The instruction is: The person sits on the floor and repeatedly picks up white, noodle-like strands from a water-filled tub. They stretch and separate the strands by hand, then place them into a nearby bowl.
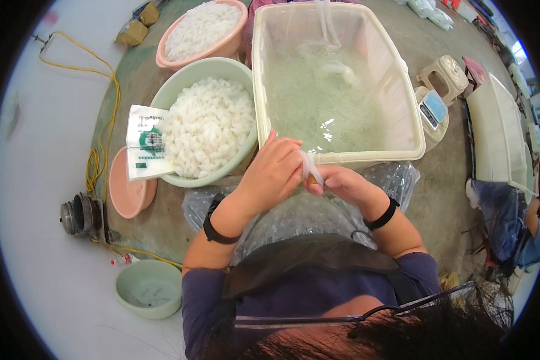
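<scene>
Both of my hands meet at the near rim of a large white plastic tub (337, 157) that holds cloudy, greenish water. A wet white strip (314, 168), looking like soft fibre or casing, is wound over the fingers where the hands come together. My left hand (274, 168) has its fingers curled at the strip's left side. My right hand (342, 182) pinches the strip between thumb and fingers. Within the water floats a pale white clump (342, 74), and white strands (326, 22) hang over the tub's far rim. A clear patterned plastic apron (292, 225) covers my lap.
Left of the tub, a green basin (162, 94) holds white cocoon-like pieces (211, 126), with a printed plastic bag (146, 144) over its rim. Another heaped pink basin (162, 51) stands behind. A scale (433, 108) and a stool (447, 76) are at right. Part of another person (533, 220) shows far right.
</scene>
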`<action>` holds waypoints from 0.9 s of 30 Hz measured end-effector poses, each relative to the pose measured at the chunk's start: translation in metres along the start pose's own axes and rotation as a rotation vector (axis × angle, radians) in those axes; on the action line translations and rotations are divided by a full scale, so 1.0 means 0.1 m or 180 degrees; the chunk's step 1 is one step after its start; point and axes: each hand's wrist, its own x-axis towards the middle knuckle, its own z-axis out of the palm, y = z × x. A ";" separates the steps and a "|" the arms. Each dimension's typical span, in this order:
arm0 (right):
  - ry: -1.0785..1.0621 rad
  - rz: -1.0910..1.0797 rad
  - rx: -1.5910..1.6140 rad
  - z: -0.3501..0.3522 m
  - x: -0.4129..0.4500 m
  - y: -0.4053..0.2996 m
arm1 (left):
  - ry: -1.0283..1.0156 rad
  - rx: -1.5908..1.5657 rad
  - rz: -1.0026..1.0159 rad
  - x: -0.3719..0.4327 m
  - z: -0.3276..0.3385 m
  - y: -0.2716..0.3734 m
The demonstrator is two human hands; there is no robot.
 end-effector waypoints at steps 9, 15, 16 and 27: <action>0.1270 -0.0333 -0.1230 0.05 -0.12 -0.31 | 0.0215 -0.3629 -0.1004 -0.16 0.04 0.13; 0.1820 -0.0546 -0.1478 0.07 -0.04 -0.33 | 0.1286 -0.0646 -0.0250 -0.11 0.04 0.13; 0.1516 -0.0625 -0.1696 0.13 -0.02 -0.25 | 0.1450 -0.0982 -0.0366 -0.10 0.08 0.18; 0.1945 -0.0654 -0.2100 -0.14 0.19 -0.22 | 0.0645 -0.1309 -0.1758 -0.69 -0.12 -0.61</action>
